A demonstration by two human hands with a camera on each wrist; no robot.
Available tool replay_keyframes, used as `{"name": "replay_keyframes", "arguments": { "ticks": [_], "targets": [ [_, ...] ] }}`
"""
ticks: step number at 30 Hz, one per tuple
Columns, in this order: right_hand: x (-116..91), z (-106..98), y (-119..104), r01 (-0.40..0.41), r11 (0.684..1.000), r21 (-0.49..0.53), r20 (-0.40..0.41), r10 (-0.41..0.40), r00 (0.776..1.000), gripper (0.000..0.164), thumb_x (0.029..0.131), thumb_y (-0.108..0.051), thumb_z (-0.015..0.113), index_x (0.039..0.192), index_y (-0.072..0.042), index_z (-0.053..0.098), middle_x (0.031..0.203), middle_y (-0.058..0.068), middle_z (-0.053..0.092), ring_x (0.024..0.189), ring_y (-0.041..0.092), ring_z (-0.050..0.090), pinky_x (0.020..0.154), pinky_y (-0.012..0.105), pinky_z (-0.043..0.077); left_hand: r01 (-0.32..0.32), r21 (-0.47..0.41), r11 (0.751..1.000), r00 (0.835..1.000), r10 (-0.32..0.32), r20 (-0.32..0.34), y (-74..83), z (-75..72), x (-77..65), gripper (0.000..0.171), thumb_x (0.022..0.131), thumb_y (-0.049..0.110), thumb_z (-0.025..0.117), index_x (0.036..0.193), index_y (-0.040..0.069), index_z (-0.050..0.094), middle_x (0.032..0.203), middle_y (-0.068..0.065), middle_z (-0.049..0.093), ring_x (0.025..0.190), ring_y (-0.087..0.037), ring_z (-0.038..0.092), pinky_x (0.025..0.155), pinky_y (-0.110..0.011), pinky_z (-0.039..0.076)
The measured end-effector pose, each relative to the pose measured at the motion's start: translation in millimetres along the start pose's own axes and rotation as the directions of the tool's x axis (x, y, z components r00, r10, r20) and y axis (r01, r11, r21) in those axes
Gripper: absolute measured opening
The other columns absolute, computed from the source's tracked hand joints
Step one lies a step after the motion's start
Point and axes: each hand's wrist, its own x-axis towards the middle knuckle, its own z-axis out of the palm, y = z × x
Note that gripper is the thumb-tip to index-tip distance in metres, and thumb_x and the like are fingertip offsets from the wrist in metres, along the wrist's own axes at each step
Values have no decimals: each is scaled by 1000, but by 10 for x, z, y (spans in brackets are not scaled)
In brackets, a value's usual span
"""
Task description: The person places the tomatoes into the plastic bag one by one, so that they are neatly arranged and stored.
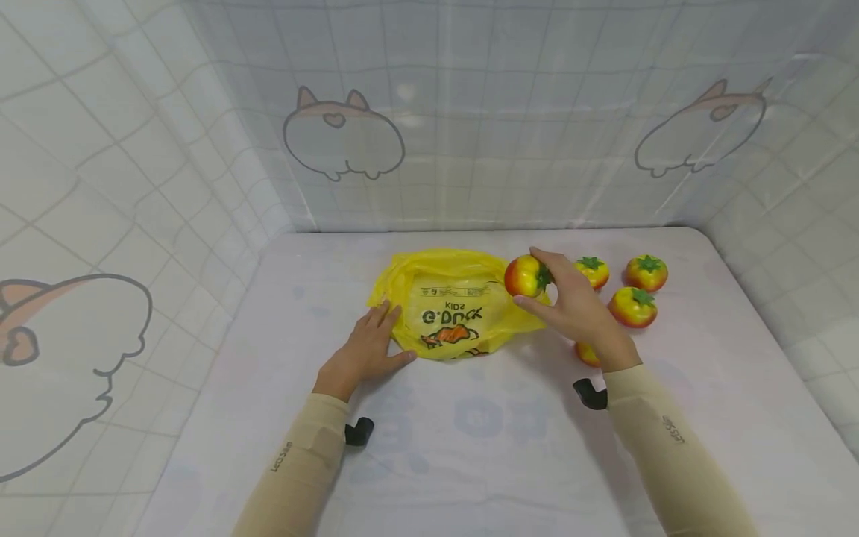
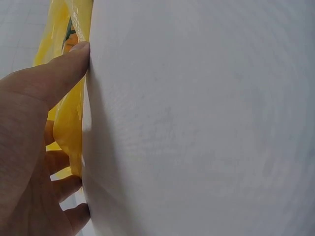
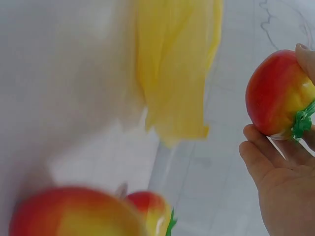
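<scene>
The red-yellow fruit [image 1: 520, 277] sits in the grip of the right hand [image 1: 575, 304], at two o'clock of the yellow bag [image 1: 498, 317]. A light, even hold suits it; the left hand [image 1: 368, 347], fingers spread at eight o'clock, should steady the bag.

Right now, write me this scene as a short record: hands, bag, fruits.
left hand: touches the left edge of the yellow bag
right hand: holds one red-and-yellow fruit above the white table, near the bag's right end
bag: on the table, dark print showing
loose fruits: four, right of the bag, one partly hidden
</scene>
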Motion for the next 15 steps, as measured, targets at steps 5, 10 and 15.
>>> {"name": "replay_keyframes", "arguments": {
  "ticks": [5, 10, 15],
  "targets": [
    [107, 121, -83, 39, 999, 18, 6, -39, 999, 88, 91, -53, 74, 161, -22, 31, 160, 8, 40, 140, 32, 45, 116, 58, 40, -16, 6, 1000, 1000, 16, -13, -4, 18, -6, 101, 95, 62, 62, 166, 10, 13, 172, -19, 4, 158, -42, 8, 126, -58, 17],
    [186, 217, -114, 62, 997, 38, 9, -63, 998, 88, 91, -51, 75, 161, -21, 32, 159, 8, 41, 139, 31, 47, 116, 57, 39, -16, 8, 1000, 1000, 16, -16, -11, 24, -9, 101, 95, 63, 62, 166, 11, 13, 172, -18, 5, 158, -42, 8, 126, -58, 18],
    [260, 270, -158, 89, 995, 35, 6, -89, 996, 87, 92, -52, 74, 161, -19, 33, 157, 9, 43, 135, 32, 49, 115, 57, 41, -4, 4, 1000, 1000, 5, -8, -12, 16, -15, 102, 94, 64, 62, 166, 12, 13, 173, -17, 3, 158, -40, 7, 126, -58, 17]
  ]
}}
